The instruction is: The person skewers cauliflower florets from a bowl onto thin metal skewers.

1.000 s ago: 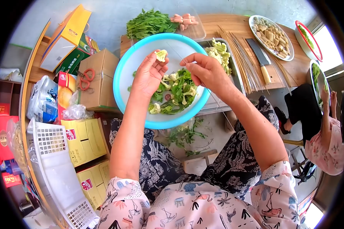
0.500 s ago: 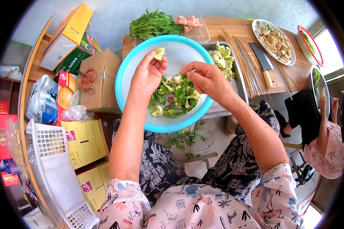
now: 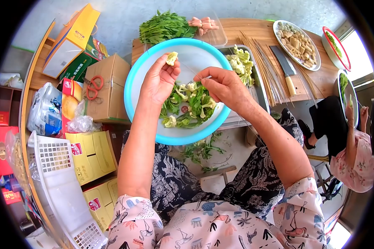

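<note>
Above a blue-rimmed basin (image 3: pixel 130 89), my left hand (image 3: pixel 161 79) pinches a cauliflower floret (image 3: pixel 171 58) between thumb and fingers. Facing it, my right hand (image 3: pixel 222 86) is closed on a thin skewer, whose tip side points toward the floret; whether they touch is too fine to tell. Leafy greens (image 3: pixel 199 99) and more florets lie in the basin below. To the right, a metal tray (image 3: pixel 259 83) holds cauliflower pieces (image 3: pixel 242 65).
Loose skewers (image 3: pixel 265 68), a cleaver (image 3: pixel 283 62) and an oval plate of cut food (image 3: pixel 299 45) lie on the wooden table. Greens (image 3: pixel 164 28) are behind the basin. Cartons (image 3: pixel 108 87) stand left. A co-worker (image 3: pixel 353 162) sits at right, hands near a bowl.
The whole view has shifted slightly. My right hand has moved a little relative to the basin, and the floret in my left hand has turned. Both hands keep their holds.
</note>
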`<state>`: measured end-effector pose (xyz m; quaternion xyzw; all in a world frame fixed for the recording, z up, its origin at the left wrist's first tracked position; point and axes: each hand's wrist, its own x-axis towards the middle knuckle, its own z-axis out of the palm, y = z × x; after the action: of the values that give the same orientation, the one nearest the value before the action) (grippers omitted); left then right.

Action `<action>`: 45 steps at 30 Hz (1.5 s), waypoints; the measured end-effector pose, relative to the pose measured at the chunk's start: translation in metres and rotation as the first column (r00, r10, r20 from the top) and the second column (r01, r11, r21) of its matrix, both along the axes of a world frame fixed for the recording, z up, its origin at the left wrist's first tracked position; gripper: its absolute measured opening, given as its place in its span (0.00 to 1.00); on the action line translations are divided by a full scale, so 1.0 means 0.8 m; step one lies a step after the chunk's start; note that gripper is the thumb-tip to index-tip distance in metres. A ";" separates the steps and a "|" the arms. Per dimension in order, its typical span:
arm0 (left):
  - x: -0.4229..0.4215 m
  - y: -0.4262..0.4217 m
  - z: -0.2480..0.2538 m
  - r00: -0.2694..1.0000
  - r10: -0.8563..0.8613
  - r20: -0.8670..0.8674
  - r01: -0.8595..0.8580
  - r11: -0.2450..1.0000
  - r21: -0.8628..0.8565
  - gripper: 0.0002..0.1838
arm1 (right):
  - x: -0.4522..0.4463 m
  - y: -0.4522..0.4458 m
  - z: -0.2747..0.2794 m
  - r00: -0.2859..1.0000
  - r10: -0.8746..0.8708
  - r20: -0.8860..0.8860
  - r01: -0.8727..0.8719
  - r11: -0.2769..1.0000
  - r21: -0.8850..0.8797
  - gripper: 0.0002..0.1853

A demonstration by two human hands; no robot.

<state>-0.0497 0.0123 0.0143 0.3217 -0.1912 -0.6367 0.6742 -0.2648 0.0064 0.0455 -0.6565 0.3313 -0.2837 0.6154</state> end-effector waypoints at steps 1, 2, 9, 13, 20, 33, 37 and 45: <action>0.000 0.000 0.000 1.000 -0.003 -0.002 0.003 1.000 -0.004 0.09 | 0.000 0.000 0.000 1.000 -0.001 -0.010 0.001 1.000 -0.009 0.09; 0.000 0.000 0.000 1.000 -0.002 -0.003 0.002 1.000 -0.004 0.09 | 0.000 0.000 0.000 1.000 -0.001 -0.011 0.001 1.000 -0.009 0.09; 0.001 0.001 0.001 0.998 -0.013 0.056 0.014 1.000 -0.020 0.09 | 0.002 0.001 -0.001 0.999 -0.022 -0.023 0.022 1.000 -0.010 0.10; 0.000 0.003 0.003 0.997 -0.016 0.076 0.018 1.000 -0.022 0.08 | 0.002 0.000 -0.005 1.000 -0.028 -0.012 0.028 0.999 -0.021 0.10; -0.001 0.003 -0.001 0.993 -0.040 0.109 0.044 0.999 -0.030 0.10 | 0.001 0.002 -0.002 1.000 -0.019 -0.001 0.019 1.000 0.014 0.10; -0.009 0.004 -0.004 0.991 -0.085 0.102 0.085 0.996 0.004 0.10 | 0.006 0.004 -0.005 0.997 -0.071 0.007 0.071 0.997 -0.029 0.10; -0.026 0.010 -0.007 0.986 -0.142 0.090 0.140 0.990 0.025 0.10 | 0.010 -0.001 -0.008 0.994 -0.104 0.031 0.105 0.993 -0.052 0.09; -0.030 0.015 -0.002 0.975 -0.171 0.140 0.177 0.984 -0.033 0.11 | 0.014 -0.008 -0.013 0.991 -0.114 0.062 0.115 0.993 -0.002 0.08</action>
<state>-0.0733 0.0247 0.0128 0.3313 -0.2786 -0.6652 0.6084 -0.2535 0.0001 0.0348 -0.6290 0.3484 -0.3398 0.6063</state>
